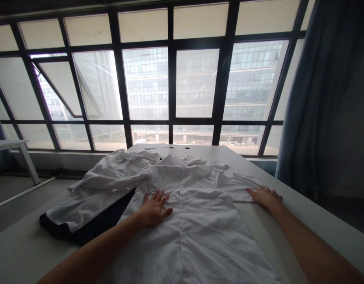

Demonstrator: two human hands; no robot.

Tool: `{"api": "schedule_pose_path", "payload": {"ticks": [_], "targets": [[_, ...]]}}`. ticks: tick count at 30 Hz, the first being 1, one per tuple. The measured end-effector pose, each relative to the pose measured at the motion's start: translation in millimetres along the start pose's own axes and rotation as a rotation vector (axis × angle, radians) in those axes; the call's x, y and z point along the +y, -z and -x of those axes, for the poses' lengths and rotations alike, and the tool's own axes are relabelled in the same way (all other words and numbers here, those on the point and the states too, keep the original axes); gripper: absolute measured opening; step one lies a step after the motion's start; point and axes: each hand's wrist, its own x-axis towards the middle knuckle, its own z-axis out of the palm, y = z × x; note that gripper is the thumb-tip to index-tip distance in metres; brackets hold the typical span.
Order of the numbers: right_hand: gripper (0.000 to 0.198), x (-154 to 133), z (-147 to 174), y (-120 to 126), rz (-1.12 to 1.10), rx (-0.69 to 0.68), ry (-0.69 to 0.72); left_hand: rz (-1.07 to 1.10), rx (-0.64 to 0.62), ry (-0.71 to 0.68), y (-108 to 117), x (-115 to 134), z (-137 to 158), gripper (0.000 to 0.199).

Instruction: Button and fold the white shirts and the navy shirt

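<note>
A white button-front shirt [205, 221] lies spread on the table, front up, its collar toward the window and its hem toward me. My left hand [155, 209] rests flat on the shirt's left chest area, fingers apart, holding nothing. Out at the end of the right-hand sleeve [236, 187], my right hand [266, 196] presses down with its thumb apart from the fingers. Part of the sleeve end is hidden under that hand. Wrinkles run across the shirt's body.
More white garments [111, 173] are heaped at the left, over a dark navy cloth [69, 232]. The white table [291, 197] reaches toward a large framed window [196, 83]. A blue curtain [303, 98] hangs at the right. Another white table [10, 145] stands far left.
</note>
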Motion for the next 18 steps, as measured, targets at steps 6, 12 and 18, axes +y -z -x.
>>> {"api": "schedule_pose_path", "payload": {"ticks": [6,12,18], "targets": [[0.046,-59,37,32,0.048,-0.03,0.206,-0.022,-0.024,-0.001,-2,15,15,0.078],[0.051,-130,100,25,-0.238,-0.338,0.967,-0.061,0.153,-0.148,-7,25,28,0.048],[0.061,-139,122,31,-0.142,-0.482,1.003,-0.084,0.156,-0.242,-4,34,27,0.023]]}}
